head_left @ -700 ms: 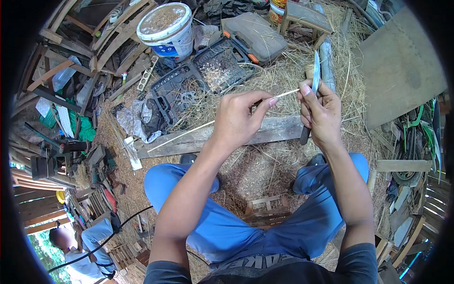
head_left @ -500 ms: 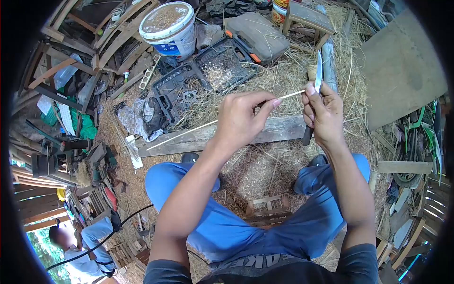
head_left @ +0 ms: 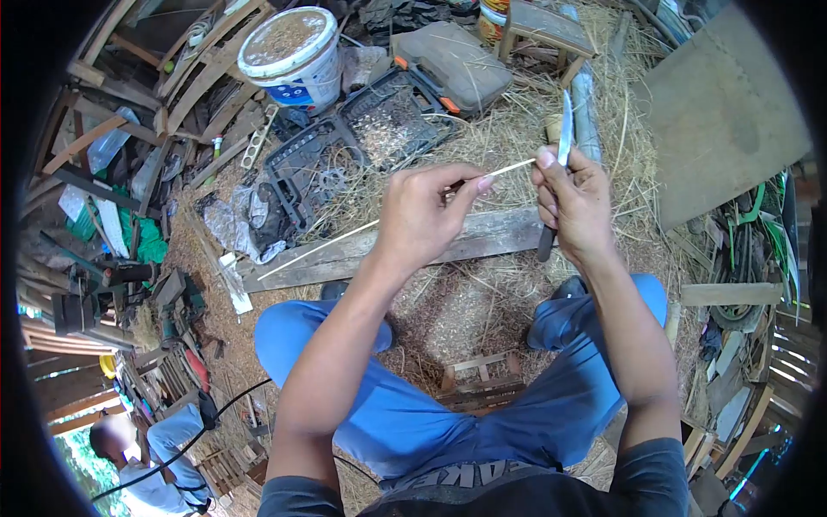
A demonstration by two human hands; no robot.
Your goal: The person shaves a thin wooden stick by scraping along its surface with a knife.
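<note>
My left hand (head_left: pixel 424 211) pinches a long, thin pale wooden stick (head_left: pixel 320 247) between thumb and fingers. One end of the stick slants down to the left over a grey plank (head_left: pixel 495 238). Its other end meets the thumb of my right hand (head_left: pixel 581 207), close to the blade. Wrapped in my right hand is a knife (head_left: pixel 566 129), its blade pointing up and its dark handle end showing below the fist. Whether the edge touches the stick cannot be made out. Both hands are raised in front of my bent knees.
A white bucket (head_left: pixel 291 84) and an opened dark tool case (head_left: pixel 314 168) lie ahead on straw. A closed case (head_left: pixel 452 65) and a small wooden stool (head_left: pixel 550 30) stand behind. Another person (head_left: pixel 159 465) sits at lower left, near a black cable (head_left: pixel 228 403). A large board (head_left: pixel 728 121) leans right.
The whole view has shifted slightly, so the scene sits a little further left. Both hands keep their grips on the stick and knife, with little change between them.
</note>
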